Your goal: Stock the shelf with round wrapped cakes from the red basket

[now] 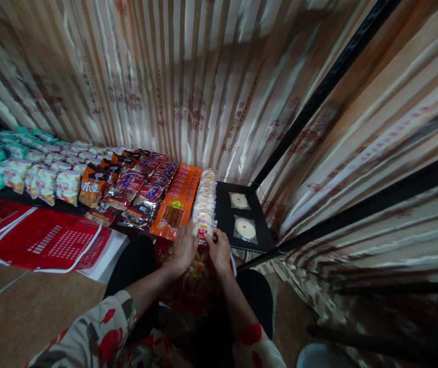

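A row of round white cake packets [204, 202] stands on edge along a low black shelf [257, 240]. My left hand [184, 249] and my right hand [219, 250] meet at the near end of that row, fingers curled round the front packet [202, 231]. Two more white cakes in clear wrap [239, 200] [245, 228] lie flat on the shelf to the right. An orange snack pack [176, 202] lies just left of the row. Below my hands sits a red bag of snacks [193, 286], partly hidden by my forearms.
Dark red and orange snack packs [142, 186], then white and teal bags [23, 168], fill the shelf to the left. Red plastic baskets [50, 240] lie on the floor at left. A striped curtain [188, 87] backs the shelf. A black rack frame [356, 209] crosses the right.
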The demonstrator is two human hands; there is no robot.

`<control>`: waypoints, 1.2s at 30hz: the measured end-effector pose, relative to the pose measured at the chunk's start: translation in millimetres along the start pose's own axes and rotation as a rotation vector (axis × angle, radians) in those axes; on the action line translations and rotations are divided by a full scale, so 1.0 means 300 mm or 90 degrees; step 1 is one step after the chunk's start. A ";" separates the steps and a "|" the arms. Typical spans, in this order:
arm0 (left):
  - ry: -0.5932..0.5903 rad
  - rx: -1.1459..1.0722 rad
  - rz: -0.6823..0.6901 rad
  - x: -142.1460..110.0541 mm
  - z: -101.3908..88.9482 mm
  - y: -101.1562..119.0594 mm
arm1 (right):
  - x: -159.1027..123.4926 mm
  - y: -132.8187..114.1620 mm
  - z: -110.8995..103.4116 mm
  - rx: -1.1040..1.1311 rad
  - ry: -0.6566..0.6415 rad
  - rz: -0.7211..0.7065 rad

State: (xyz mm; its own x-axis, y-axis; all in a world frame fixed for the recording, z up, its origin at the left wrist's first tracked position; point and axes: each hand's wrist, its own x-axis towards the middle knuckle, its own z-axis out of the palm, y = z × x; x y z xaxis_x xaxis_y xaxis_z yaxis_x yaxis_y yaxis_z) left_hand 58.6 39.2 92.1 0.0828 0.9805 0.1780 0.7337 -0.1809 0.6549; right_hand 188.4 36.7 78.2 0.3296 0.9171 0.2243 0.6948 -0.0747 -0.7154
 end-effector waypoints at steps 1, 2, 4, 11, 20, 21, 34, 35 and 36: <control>-0.002 0.025 -0.005 0.003 -0.002 0.007 | 0.005 0.002 0.002 0.003 0.001 -0.002; -0.008 0.043 -0.014 0.007 -0.004 0.015 | 0.010 0.003 0.003 0.008 0.004 -0.002; -0.027 0.060 -0.034 0.018 -0.006 0.030 | 0.019 0.002 0.006 0.017 0.008 -0.001; -0.076 0.058 -0.070 0.046 -0.004 0.048 | 0.033 0.012 0.013 0.062 0.003 -0.001; -0.109 0.022 -0.085 0.093 -0.013 0.045 | 0.069 0.031 0.026 0.099 -0.013 -0.004; -0.107 0.021 -0.089 0.096 -0.012 0.047 | 0.073 0.031 0.028 0.098 -0.011 -0.005; -0.094 0.009 -0.077 0.142 -0.019 0.068 | 0.106 0.012 0.030 0.091 0.001 -0.008; -0.092 0.008 -0.077 0.146 -0.018 0.069 | 0.110 0.011 0.033 0.089 0.000 -0.010; -0.091 0.008 -0.077 0.150 -0.016 0.069 | 0.113 0.011 0.035 0.091 0.000 -0.011</control>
State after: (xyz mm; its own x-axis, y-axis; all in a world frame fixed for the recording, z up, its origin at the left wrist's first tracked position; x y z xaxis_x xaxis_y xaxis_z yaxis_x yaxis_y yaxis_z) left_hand 74.3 79.2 117.1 0.0874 0.9961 -0.0080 0.7525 -0.0608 0.6558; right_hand 195.2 71.7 76.6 0.3182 0.9178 0.2373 0.6023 -0.0024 -0.7983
